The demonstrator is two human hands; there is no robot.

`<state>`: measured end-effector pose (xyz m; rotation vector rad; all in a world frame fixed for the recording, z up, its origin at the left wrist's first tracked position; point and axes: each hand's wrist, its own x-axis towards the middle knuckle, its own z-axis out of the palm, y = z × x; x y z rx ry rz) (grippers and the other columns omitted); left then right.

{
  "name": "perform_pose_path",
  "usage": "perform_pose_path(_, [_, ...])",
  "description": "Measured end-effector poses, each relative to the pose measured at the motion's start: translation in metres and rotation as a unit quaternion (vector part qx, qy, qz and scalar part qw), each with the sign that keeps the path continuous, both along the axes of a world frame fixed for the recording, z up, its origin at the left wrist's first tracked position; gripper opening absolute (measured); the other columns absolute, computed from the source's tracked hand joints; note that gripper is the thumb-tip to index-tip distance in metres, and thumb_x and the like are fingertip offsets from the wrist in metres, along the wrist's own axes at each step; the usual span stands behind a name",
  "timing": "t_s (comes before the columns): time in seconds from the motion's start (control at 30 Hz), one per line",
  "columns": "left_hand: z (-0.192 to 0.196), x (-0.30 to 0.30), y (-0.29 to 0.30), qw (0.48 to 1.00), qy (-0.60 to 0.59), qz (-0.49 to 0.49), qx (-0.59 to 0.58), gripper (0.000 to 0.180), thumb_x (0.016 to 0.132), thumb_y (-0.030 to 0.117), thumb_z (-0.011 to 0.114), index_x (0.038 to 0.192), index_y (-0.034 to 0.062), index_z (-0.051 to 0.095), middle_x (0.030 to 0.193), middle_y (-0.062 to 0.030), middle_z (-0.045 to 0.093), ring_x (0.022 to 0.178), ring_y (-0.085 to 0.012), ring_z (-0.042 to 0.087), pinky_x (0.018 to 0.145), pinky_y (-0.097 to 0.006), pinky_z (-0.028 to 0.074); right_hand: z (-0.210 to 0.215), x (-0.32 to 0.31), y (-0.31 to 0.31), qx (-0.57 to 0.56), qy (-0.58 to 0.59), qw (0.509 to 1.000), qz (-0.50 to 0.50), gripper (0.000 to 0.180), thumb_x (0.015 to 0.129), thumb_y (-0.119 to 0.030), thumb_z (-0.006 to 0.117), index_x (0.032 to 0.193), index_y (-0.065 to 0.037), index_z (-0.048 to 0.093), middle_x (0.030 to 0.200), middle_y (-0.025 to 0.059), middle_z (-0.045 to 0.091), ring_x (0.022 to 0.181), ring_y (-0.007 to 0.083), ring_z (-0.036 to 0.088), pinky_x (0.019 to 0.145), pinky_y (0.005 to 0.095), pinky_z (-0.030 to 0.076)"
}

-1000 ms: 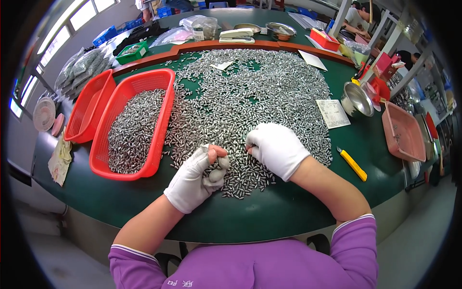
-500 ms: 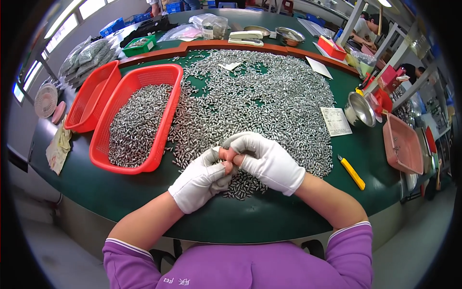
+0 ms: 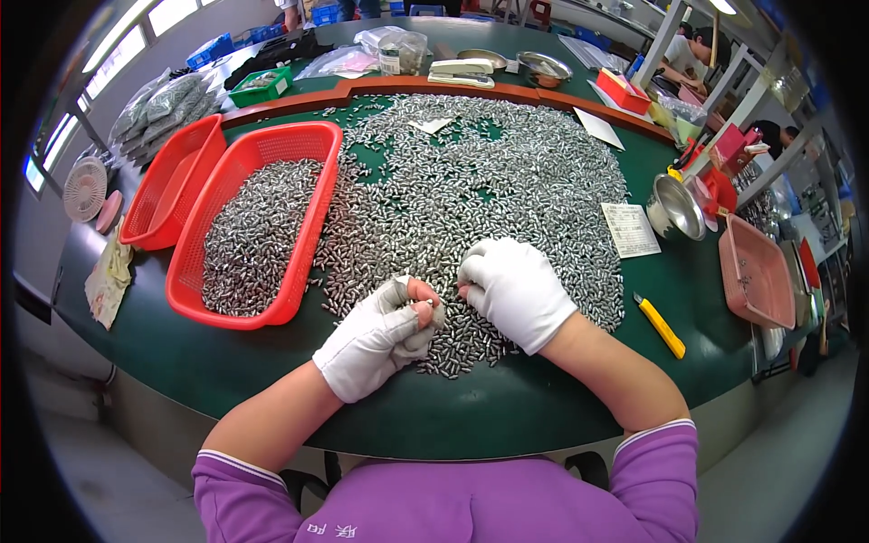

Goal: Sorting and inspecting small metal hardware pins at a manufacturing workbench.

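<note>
A wide heap of small silver metal pieces [image 3: 407, 213], oblong with tapered ends, covers much of the green table. My left hand [image 3: 376, 335], in a white glove with bare fingertips, is closed at the near edge of the heap. A small metal piece [image 3: 431, 302] shows between its thumb and forefinger. Just to the right, my right hand [image 3: 518, 291] wears a matching glove and reaches down onto the heap with curled fingers. Its fingertips are mostly hidden under the glove, so anything between them cannot be seen. The two hands are apart.
A red perforated basket [image 3: 328, 181] holding more metal pieces stands left, beside another red basket [image 3: 172, 195]. At right lie a yellow utility knife [image 3: 663, 328], a paper slip [image 3: 631, 229], a steel bowl [image 3: 677, 206] and a pink basket [image 3: 756, 281]. A wooden rail [image 3: 380, 81] borders the heap's far side.
My hands were together at the fingertips. The right hand has moved away to the right and onto the heap; the left hand has stayed nearly in place.
</note>
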<state>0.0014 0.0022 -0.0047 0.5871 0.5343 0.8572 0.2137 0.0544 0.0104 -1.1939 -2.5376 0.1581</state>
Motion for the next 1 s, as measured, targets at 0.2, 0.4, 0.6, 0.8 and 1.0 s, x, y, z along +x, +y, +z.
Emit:
perform_pose_path(0.2, [0.001, 0.0, 0.0, 1.0, -0.014, -0.011, -0.004, 0.018, 0.095, 0.017, 0.065, 0.108, 0.0095, 0.055, 0.091, -0.0015, 0.057, 0.064, -0.0064, 0.04, 0.059, -0.02, 0.034, 0.004, 0.0, 0.001, 0.025, -0.018, 1.0, 0.005, 0.009, 0.081, -0.015, 0.07, 0.085, -0.008, 0.067, 0.088, 0.0061, 0.065, 0.083, 0.0273, 0.064, 0.075, 0.0387, 0.053])
perform_pose_path(0.4, [0.005, -0.002, 0.0, 0.999, -0.011, -0.014, -0.039, 0.022, 0.095, 0.021, 0.067, 0.11, 0.0106, 0.055, 0.096, -0.0001, 0.06, 0.069, -0.0053, 0.044, 0.062, -0.019, 0.036, 0.019, -0.007, -0.008, -0.06, 0.275, 0.952, 0.119, 0.012, 0.077, -0.007, 0.073, 0.089, -0.005, 0.069, 0.089, 0.0096, 0.066, 0.082, 0.0294, 0.065, 0.074, 0.0376, 0.053])
perform_pose_path(0.6, [0.004, 0.001, -0.002, 0.999, 0.004, -0.033, -0.006, 0.022, 0.095, 0.018, 0.066, 0.112, 0.0117, 0.054, 0.095, 0.0001, 0.057, 0.068, -0.0046, 0.041, 0.06, -0.018, 0.035, 0.015, -0.01, -0.01, -0.059, 0.304, 0.938, 0.158, 0.014, 0.078, -0.008, 0.074, 0.091, -0.006, 0.07, 0.089, 0.0086, 0.067, 0.082, 0.028, 0.066, 0.072, 0.0361, 0.054])
perform_pose_path(0.8, [0.002, 0.002, -0.001, 1.0, 0.025, -0.015, -0.007, 0.02, 0.095, 0.018, 0.065, 0.11, 0.0091, 0.054, 0.088, -0.0009, 0.055, 0.063, -0.0052, 0.038, 0.056, -0.019, 0.032, 0.016, -0.003, -0.005, -0.095, 0.289, 0.95, 0.077, 0.018, 0.081, -0.011, 0.072, 0.099, -0.009, 0.072, 0.095, 0.0084, 0.067, 0.085, 0.027, 0.066, 0.076, 0.0355, 0.054])
perform_pose_path(1.0, [0.001, 0.003, -0.002, 1.0, 0.025, -0.004, -0.002, 0.016, 0.097, 0.017, 0.063, 0.108, 0.0074, 0.056, 0.089, -0.0022, 0.055, 0.061, -0.0054, 0.038, 0.055, -0.019, 0.031, -0.004, 0.004, 0.005, -0.015, 0.04, 0.998, 0.041, 0.016, 0.077, -0.021, 0.074, 0.089, -0.01, 0.072, 0.091, 0.0064, 0.066, 0.085, 0.0277, 0.065, 0.077, 0.0396, 0.053])
